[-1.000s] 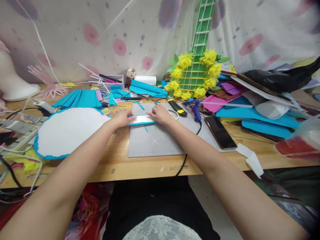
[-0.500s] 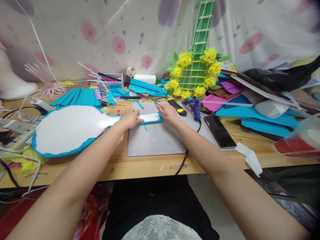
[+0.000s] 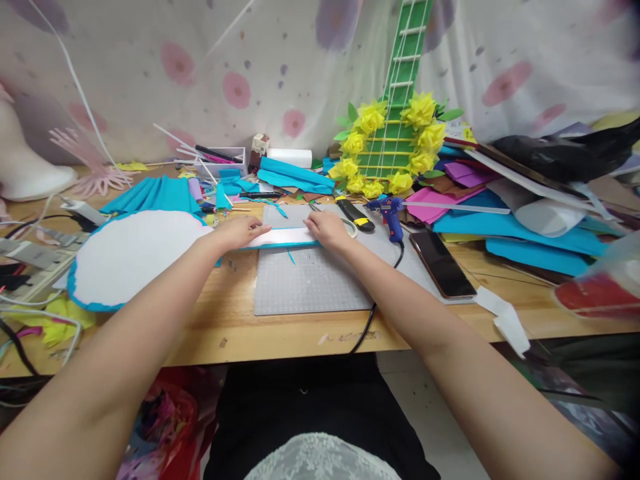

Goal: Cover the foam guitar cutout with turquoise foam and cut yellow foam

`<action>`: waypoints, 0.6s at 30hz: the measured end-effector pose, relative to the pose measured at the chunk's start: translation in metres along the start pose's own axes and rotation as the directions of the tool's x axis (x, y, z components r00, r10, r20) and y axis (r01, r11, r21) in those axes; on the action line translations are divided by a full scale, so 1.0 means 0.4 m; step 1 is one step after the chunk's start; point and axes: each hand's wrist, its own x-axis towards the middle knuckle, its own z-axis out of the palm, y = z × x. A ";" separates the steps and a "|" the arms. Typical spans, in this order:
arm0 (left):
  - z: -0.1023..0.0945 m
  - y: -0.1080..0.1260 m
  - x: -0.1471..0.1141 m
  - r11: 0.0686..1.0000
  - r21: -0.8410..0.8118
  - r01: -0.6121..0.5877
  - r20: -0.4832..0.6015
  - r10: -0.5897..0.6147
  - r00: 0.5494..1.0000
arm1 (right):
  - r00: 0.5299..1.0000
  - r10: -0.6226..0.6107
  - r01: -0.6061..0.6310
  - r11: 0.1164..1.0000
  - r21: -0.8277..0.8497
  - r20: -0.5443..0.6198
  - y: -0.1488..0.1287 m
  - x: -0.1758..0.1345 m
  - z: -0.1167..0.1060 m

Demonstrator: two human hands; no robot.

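Edge work along the neck [image 3: 285,236], by the look of it! | Left hand [image 3: 241,233] and right hand [image 3: 327,231], fingers curled, grip it | blue-edged white piece [image 3: 137,257] on tabletop [image 3: 237,333], neck over cutting mat [image 3: 310,287] | next move calls for steady pressure

Your backdrop is a whitish curtain [image 3: 270,87] with pink and purple spots. You're at a wooden table [image 3: 280,337]; pale floor [image 3: 435,413] shows below it.

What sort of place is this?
Probably a craft workspace: a glue gun, a gray cutting mat and a pile of coloured sheets are all on the wooden table.
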 end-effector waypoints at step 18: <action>0.006 -0.016 -0.012 0.990 0.140 -0.007 0.007 0.007 1.000 | 0.971 -0.238 0.239 0.970 0.052 -0.013 -0.068 -0.004 0.034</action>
